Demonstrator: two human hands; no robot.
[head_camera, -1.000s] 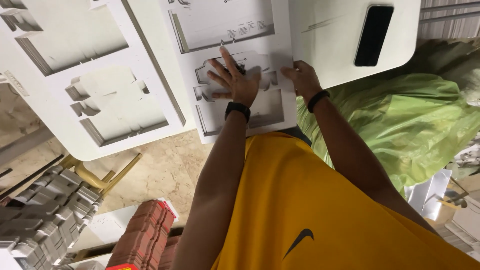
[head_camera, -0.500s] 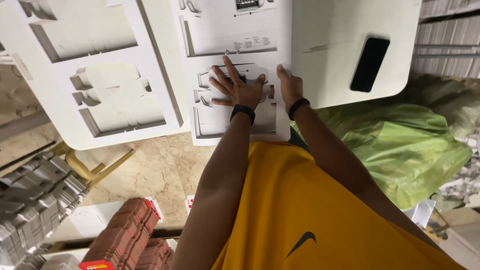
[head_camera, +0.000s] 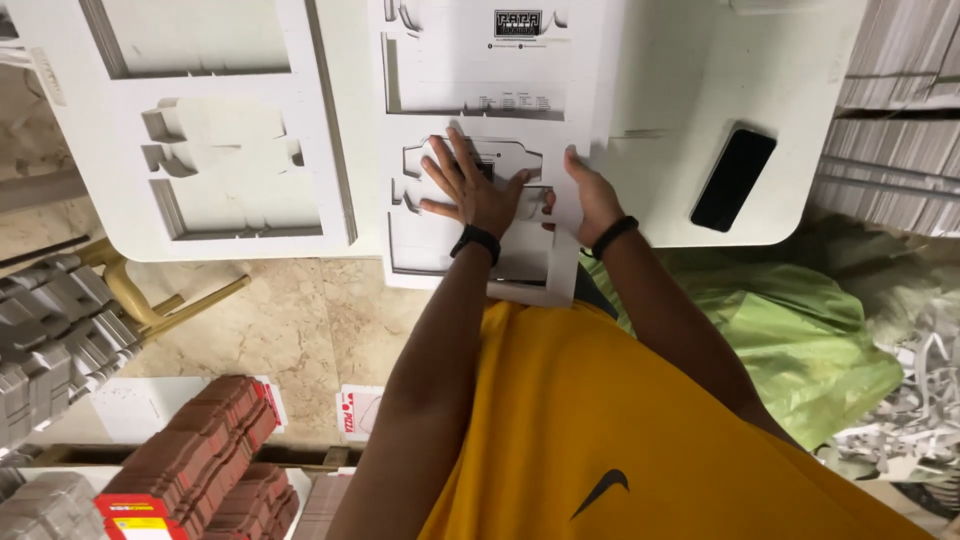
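The die-cut cardboard sheet (head_camera: 480, 170) lay on the white surface (head_camera: 690, 90), its near end overhanging the edge. The left hand (head_camera: 475, 190) pressed flat on it, fingers spread; the right hand (head_camera: 590, 195) gripped its right edge. A black phone (head_camera: 733, 179) lay nearby to the right, a punched-out sheet (head_camera: 215, 130) left.

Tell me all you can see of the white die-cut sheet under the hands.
The white die-cut sheet looks like thin cardboard, lying flat on the white table, its near edge overhanging. Box-blank outlines are cut into it. The left hand presses fingers spread on one blank; the right hand grips the sheet's right edge.
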